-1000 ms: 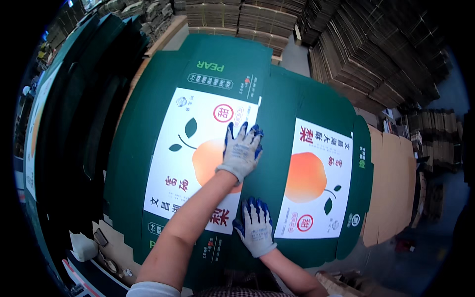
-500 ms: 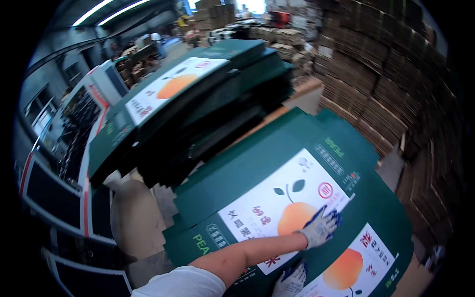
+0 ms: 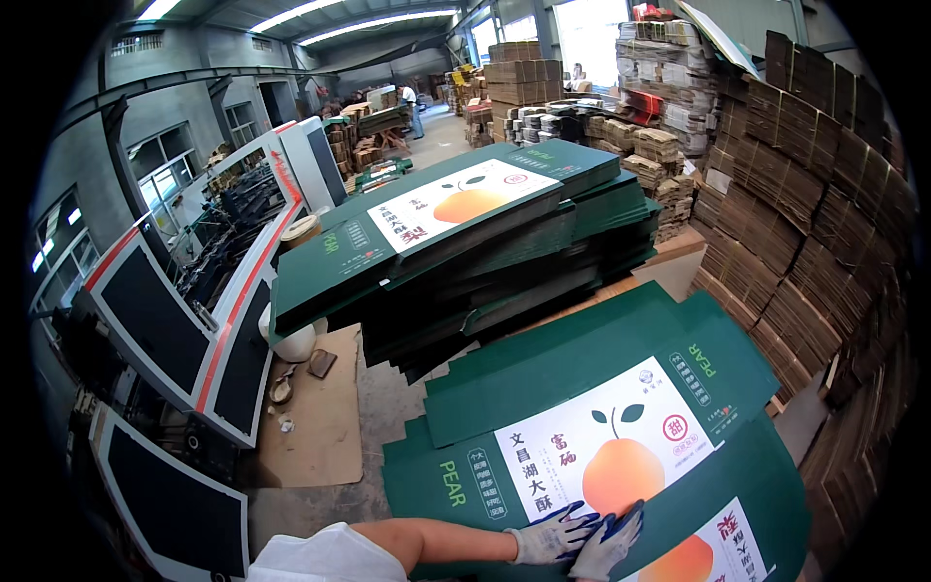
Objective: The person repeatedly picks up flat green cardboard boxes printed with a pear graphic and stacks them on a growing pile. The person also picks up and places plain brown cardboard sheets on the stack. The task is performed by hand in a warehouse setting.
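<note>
Gloved hands (image 3: 553,538) on green cardboard (image 3: 621,461)

Bare left forearm (image 3: 446,541) from near left, white-and-blue-gloved left hand (image 3: 554,537) beside matching-gloved right hand (image 3: 608,545), fingers extended.

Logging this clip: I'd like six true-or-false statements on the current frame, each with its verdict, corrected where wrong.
1. The left hand and right hand are both gloved. True.
2. Both hands are over a flat green sheet. True.
3. The red-striped machine stands right of the green stack. False: it stands left.
4. The stack's top print shows grapes. False: a round orange fruit.
5. Brown cardboard bundles rise at the right. True.
6. The left forearm is sleeved. False: it is bare.
</note>
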{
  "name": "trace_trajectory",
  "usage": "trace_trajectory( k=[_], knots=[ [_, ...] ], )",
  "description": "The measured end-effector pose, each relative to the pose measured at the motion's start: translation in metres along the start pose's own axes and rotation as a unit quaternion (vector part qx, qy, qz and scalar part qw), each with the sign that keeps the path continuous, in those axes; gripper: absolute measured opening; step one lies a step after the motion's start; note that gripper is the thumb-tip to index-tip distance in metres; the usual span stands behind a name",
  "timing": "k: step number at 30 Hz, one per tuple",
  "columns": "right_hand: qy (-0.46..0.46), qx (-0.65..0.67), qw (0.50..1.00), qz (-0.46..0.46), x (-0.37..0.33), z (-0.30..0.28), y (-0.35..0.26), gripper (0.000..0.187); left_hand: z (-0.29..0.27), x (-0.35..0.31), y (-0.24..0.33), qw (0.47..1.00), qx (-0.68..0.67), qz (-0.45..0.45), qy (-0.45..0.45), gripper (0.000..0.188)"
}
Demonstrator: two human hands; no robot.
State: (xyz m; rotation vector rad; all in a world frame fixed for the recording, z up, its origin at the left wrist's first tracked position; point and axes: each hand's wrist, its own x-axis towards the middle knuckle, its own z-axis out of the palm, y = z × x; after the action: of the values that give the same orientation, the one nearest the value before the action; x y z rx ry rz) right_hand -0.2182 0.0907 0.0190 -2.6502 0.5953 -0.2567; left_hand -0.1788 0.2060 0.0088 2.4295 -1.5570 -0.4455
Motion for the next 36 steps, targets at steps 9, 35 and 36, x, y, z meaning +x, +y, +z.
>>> trace_trajectory(
  k=[9, 35, 36],
  knots=[
    [0.06, -0.114, 0.991, -0.026, 0.122, 0.012, 0.057, 0.06, 0.011, -0.001, -0.004, 0.999, 0.003, 0.035, 0.035, 0.041],
    [0.005, -0.107, 0.99, 0.095, 0.005, 0.005, 0.059, 0.062, -0.185, -0.065, -0.116, 0.92, 0.267, -0.19, 0.215, 0.062],
    [0.007, -0.103, 0.99, 0.095, 0.005, 0.004, 0.059, 0.062, -0.219, -0.072, -0.151, 0.864, 0.327, -0.251, 0.29, 0.065]
  ],
)
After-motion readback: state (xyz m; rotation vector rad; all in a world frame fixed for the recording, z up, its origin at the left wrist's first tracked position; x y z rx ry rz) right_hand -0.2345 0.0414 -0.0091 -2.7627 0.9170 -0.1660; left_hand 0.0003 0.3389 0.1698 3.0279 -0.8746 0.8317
